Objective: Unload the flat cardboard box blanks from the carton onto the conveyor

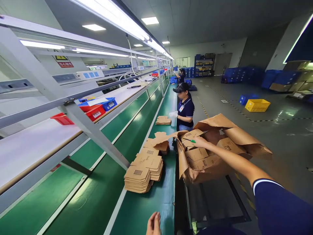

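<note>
- At six o'clock my left hand point(153, 224) sat low at the frame edge, fingers loosely together, gripping nothing, beside the green conveyor belt point(137, 209).
- At about three o'clock my right hand point(198, 142) reached into the torn brown paper wrap point(234, 133), fingers resting on the flat cardboard blanks point(197, 153) inside; near a green-handled tool point(192, 141), grip unclear.
- Stacks of flat cartons point(144, 173) lay on the belt at ten o'clock of that hand.
- Farther, at twelve o'clock, a co-worker point(185, 109) stood beside another carton stack point(163, 120).
</note>
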Motion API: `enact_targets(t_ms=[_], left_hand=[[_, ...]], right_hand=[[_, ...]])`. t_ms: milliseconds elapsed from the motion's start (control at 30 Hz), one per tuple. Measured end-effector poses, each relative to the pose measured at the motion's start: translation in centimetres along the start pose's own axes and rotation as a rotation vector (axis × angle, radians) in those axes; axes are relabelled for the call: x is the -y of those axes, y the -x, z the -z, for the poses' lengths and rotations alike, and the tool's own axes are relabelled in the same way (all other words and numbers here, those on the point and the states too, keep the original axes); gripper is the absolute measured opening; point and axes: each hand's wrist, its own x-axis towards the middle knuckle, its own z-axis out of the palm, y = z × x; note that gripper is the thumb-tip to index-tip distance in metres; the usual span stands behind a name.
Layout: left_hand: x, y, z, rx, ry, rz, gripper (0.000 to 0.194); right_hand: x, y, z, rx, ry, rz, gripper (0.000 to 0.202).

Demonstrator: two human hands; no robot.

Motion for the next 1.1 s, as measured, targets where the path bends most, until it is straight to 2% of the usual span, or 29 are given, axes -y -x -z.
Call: enact_targets(t_ms=[33,100,167,233,300,367,400,467,633,733,833,933,1100], left_hand=[[-1.8,0.4,-1.6,0.056,-0.061,-0.137,0.041],[-5.6,1.9,-5.7,0.200,-0.254,-0.507,0.035],[-9.0,3.8,-10.3,0.336,-0.426,-0.858,0.027],[-11.2,5.3,-14.8,0.459,-0.601,-1.152,0.028],[-11.9,5.9,-18.5,0.573,-0.879,-1.334,0.039],[-11.4,5.6,-20.9,0.662,-1.212,-1.368,0.047],[-10.7,5.3,-21.5,0.690,-1.348,-1.343,0.043],[-9.1,4.6,-21.6,0.719,-1.505,-1.279,0.027],[-6.0,4.1,-19.2,0.699,-1.574,-1.213,0.020],[-5.8,4.5,-18.9,0.690,-1.562,-1.203,0.016],[-6.2,4.9,-19.6,0.702,-1.531,-1.193,0.014],[-6.3,5.1,-20.0,0.714,-1.505,-1.179,0.020],[-6.6,5.3,-19.8,0.707,-1.477,-1.162,0.023]], right_hand=[[-2.3,0.5,-0.2,-0.001,0.029,-0.070,0.024],[-5.7,1.3,-0.6,0.013,0.070,-0.169,0.027],[-7.7,1.9,-1.2,0.033,0.091,-0.210,0.026],[-8.5,2.1,-1.9,0.051,0.098,-0.202,0.026],[-8.5,2.1,-2.8,0.072,0.095,-0.166,0.025],[-8.1,2.0,-3.9,0.101,0.089,-0.123,0.023],[-7.8,2.1,-4.4,0.114,0.086,-0.103,0.022],[-7.4,2.4,-5.3,0.134,0.077,-0.069,0.023],[-8.3,4.2,-6.7,0.143,0.042,-0.035,0.038],[-9.4,5.7,-7.4,0.201,0.030,-0.051,0.037],[-10.1,7.0,-8.4,0.364,-0.002,-0.067,0.044],[-10.5,7.8,-9.7,0.493,-0.037,-0.075,0.044],[-11.1,8.5,-11.3,0.440,-0.052,-0.051,0.041]])
